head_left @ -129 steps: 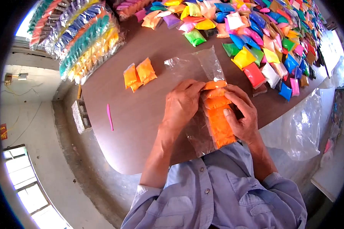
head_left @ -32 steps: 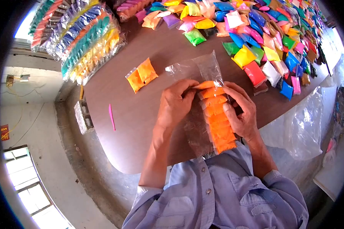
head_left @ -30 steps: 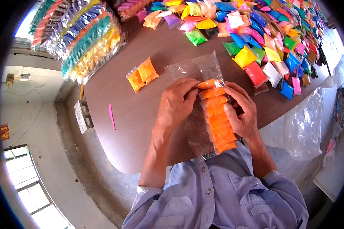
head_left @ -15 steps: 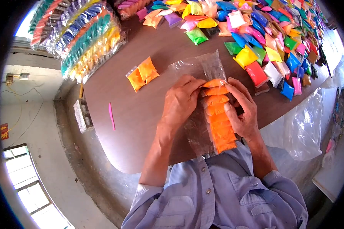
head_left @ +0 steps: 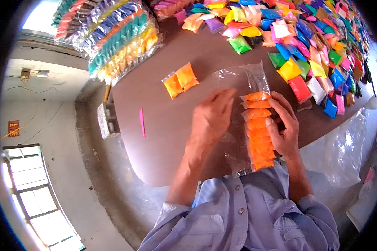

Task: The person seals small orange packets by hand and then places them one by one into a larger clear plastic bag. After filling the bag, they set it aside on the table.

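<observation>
A long row of overlapping orange packets (head_left: 259, 129) lies on a clear plastic bag (head_left: 234, 146) near the table's front edge. My right hand (head_left: 285, 125) grips the row along its right side, the fingers near the top packets and the thumb lower down. To the left of the row is my left hand (head_left: 214, 113), away from the packets and blurred, its fingers curled. Two more orange packets (head_left: 180, 80) lie side by side on the table, beyond my left hand. A thin pink stick (head_left: 142, 122) rests at the left.
A big heap of colourful packets (head_left: 299, 85) covers the back right of the brown table (head_left: 155, 163). Filled clear bags of packets in rows (head_left: 125, 46) stand at the back left. Clear plastic sheeting (head_left: 343, 146) hangs at the right edge.
My left hand has let go of the top orange packets and moved off to the left. My right hand keeps its hold. The whole view has shifted, moving things rightward.
</observation>
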### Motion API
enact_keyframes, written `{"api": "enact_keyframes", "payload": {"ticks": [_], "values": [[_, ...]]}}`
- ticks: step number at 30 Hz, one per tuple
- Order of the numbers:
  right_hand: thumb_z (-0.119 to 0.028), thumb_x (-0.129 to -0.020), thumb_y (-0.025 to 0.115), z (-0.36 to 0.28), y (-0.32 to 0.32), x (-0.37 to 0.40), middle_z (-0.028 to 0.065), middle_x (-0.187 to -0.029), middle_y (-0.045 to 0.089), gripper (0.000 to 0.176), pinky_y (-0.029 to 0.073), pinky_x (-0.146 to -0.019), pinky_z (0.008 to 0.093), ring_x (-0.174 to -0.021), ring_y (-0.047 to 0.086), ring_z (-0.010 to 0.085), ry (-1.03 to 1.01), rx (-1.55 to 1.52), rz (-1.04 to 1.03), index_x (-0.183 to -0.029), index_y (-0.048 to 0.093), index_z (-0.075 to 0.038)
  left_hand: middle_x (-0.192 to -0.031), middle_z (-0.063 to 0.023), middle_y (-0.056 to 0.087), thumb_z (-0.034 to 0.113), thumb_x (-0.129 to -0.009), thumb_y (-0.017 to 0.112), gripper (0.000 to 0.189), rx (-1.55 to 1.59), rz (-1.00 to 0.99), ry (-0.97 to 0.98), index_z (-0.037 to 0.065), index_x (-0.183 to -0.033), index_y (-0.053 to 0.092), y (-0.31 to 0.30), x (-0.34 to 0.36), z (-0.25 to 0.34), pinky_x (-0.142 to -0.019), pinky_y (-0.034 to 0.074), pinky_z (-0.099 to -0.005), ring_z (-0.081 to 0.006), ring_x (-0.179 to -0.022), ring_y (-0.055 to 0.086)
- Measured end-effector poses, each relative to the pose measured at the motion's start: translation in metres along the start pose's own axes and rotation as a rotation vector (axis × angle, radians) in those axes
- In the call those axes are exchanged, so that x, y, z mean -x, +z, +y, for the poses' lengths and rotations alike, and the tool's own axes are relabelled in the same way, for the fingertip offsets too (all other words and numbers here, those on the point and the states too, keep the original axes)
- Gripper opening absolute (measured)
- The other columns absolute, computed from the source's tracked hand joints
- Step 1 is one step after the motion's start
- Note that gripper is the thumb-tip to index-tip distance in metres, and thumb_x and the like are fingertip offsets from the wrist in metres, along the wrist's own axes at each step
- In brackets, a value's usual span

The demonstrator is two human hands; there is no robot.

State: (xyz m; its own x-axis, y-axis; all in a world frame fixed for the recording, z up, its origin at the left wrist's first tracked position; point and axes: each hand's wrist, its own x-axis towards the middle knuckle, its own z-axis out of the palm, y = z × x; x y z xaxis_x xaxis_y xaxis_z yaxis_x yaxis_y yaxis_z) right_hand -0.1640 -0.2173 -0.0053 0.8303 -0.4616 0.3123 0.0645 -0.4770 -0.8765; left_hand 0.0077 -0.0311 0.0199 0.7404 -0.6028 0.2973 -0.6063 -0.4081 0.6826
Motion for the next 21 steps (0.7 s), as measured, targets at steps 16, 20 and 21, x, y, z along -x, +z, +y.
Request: {"api": "enact_keyframes", "payload": {"ticks": [16, 20, 21], "values": [[0.002, -0.094, 0.068, 0.001, 0.001, 0.002, 0.0221, -0.149, 0.064, 0.046, 0.051, -0.116, 0.0431, -0.137, 0.064, 0.0362, 0.019, -0.085, 0.014, -0.140, 0.069, 0.003, -0.116, -0.0097, 0.077, 0.017, -0.094, 0.081, 0.049, 0.024, 0.124, -0.614, 0.000, -0.139, 0.070, -0.101, -0.002, -0.103, -0.072, 0.059, -0.0326, -0.0156, -0.082, 0.071], [0.001, -0.095, 0.070, 0.003, 0.000, 0.002, 0.0217, -0.149, 0.064, 0.045, 0.052, -0.115, 0.0417, -0.137, 0.065, 0.0346, -0.001, -0.063, 0.004, -0.140, 0.069, 0.002, -0.105, -0.0064, 0.074, 0.011, -0.097, 0.081, 0.045, 0.443, 0.081, -0.646, 0.000, -0.139, 0.067, -0.114, 0.032, -0.106, -0.063, 0.053, -0.0260, -0.0119, -0.080, 0.068], [0.001, -0.095, 0.070, 0.003, 0.000, 0.002, 0.0217, -0.149, 0.064, 0.045, 0.052, -0.115, 0.0417, -0.137, 0.065, 0.0346, 0.004, -0.052, 0.001, -0.140, 0.069, 0.002, -0.100, -0.0058, 0.073, 0.009, -0.097, 0.082, 0.037, 0.538, 0.138, -0.627, 0.000, -0.130, 0.069, -0.114, 0.036, -0.091, -0.062, 0.053, -0.0256, -0.0105, -0.079, 0.068]]}}
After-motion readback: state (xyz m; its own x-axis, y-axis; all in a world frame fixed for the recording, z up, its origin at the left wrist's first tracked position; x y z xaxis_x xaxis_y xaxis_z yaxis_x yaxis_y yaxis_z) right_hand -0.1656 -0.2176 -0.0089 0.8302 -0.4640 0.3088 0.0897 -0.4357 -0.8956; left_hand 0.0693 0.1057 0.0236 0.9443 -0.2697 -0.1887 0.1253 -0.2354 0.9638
